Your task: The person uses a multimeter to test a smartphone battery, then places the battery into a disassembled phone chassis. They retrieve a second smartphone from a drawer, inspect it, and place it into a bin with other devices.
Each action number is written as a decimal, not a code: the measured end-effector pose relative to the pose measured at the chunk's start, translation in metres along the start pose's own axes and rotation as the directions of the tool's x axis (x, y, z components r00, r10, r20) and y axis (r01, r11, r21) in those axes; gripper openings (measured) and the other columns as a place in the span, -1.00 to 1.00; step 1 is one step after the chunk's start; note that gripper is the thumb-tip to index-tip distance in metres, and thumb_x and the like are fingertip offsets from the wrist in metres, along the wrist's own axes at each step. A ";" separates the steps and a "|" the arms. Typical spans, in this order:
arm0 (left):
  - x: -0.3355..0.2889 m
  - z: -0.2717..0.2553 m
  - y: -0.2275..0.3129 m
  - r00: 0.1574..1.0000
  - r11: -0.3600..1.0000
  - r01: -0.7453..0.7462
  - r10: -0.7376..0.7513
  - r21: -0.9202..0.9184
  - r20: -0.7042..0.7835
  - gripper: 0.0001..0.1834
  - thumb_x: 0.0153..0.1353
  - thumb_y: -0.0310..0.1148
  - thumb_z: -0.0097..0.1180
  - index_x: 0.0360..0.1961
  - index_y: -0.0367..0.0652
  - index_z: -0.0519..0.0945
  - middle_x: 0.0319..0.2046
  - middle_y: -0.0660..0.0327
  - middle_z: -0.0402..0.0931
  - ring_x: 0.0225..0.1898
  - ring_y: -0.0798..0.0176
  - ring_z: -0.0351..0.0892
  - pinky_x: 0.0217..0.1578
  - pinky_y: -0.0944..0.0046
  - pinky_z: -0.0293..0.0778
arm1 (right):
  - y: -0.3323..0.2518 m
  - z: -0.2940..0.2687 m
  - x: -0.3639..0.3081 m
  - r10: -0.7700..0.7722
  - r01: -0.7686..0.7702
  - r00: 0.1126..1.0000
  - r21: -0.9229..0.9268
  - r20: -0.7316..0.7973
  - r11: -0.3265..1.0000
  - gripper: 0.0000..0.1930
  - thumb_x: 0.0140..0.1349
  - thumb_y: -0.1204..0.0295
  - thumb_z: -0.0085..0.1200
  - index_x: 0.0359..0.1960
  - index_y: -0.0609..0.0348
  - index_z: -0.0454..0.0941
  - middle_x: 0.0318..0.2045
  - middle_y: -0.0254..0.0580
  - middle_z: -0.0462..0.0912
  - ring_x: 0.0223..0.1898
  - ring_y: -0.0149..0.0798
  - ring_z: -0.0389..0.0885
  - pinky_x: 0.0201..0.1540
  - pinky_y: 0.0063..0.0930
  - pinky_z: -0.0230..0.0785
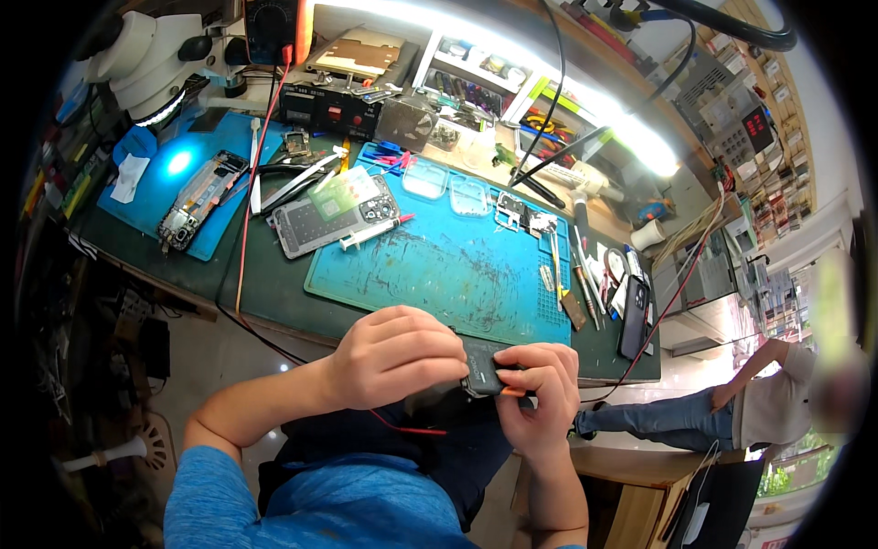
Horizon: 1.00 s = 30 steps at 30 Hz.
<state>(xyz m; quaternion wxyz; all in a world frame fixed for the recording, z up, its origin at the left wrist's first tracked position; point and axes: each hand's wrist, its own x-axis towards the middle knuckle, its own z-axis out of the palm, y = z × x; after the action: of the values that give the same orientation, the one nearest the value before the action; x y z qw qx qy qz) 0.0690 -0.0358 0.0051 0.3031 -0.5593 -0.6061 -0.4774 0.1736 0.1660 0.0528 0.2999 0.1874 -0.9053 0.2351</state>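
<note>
In front of my body, off the bench's near edge, I hold an opened phone [483,368] with a flat black block, seemingly its battery, facing up. My left hand [399,357] is closed, fingers bent over the phone's left edge. My right hand [541,395] pinches the right end between thumb and fingers. A small orange piece [514,392] shows by the right thumb; whether it belongs to the phone or is a separate tool I cannot tell. The phone's underside is hidden.
A blue work mat [430,284] covers the bench ahead. On it or beside it are a phone back panel [334,215], a syringe [375,232], clear boxes [469,196] and a black phone [634,316]. Another opened phone [201,203] lies left. A person [732,403] stands right.
</note>
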 end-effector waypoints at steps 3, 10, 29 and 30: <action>-0.001 -0.006 0.002 0.985 0.985 -0.170 0.171 0.025 -0.019 -0.84 0.07 -0.48 0.21 -0.27 -0.21 0.62 -0.21 0.20 0.61 -0.21 0.19 0.66 -0.12 0.24 0.59 | -0.005 -0.002 0.006 0.124 -0.149 0.985 0.213 0.123 0.966 -0.57 -0.18 0.61 0.32 -0.20 0.15 0.48 -0.06 -0.06 0.66 -0.14 0.00 0.63 -0.05 -0.26 0.44; -0.004 -0.001 0.002 0.992 0.987 -0.115 0.119 0.116 -0.034 -0.81 0.14 -0.56 0.15 -0.19 -0.21 0.60 -0.16 0.21 0.61 -0.14 0.17 0.67 -0.04 0.23 0.58 | -0.002 -0.005 0.000 0.101 -0.117 0.978 0.078 0.182 0.990 -0.21 -0.29 0.49 0.46 0.11 0.23 0.41 0.00 -0.02 0.55 -0.08 0.07 0.56 -0.03 -0.19 0.45; 0.008 0.015 0.019 0.622 0.495 0.783 -0.630 -0.376 0.465 -0.89 0.17 -0.50 0.29 -0.28 -0.29 0.66 -0.40 0.18 0.58 -0.37 0.37 0.58 -0.35 0.37 0.48 | 0.015 -0.005 -0.004 0.462 -0.648 0.761 0.500 0.455 0.574 -0.82 0.35 0.40 0.16 -0.18 0.28 0.65 -0.31 -0.21 0.68 -0.25 -0.44 0.61 -0.18 -0.52 0.46; 0.010 0.017 0.018 0.627 0.496 0.778 -0.598 -0.384 0.499 -0.88 0.18 -0.50 0.29 -0.26 -0.30 0.66 -0.37 0.20 0.58 -0.33 0.40 0.57 -0.34 0.39 0.47 | 0.018 -0.002 -0.012 0.498 -0.690 0.723 0.542 0.479 0.481 -0.81 0.35 0.37 0.18 -0.19 0.27 0.66 -0.31 -0.26 0.69 -0.27 -0.48 0.60 -0.20 -0.54 0.46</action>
<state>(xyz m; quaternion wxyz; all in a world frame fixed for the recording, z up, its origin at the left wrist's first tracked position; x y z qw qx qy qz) 0.0874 -0.0179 0.0121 -0.1933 -0.3941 -0.6460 -0.6245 0.1746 0.1846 0.0414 -0.0136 -0.0147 -0.7870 0.6166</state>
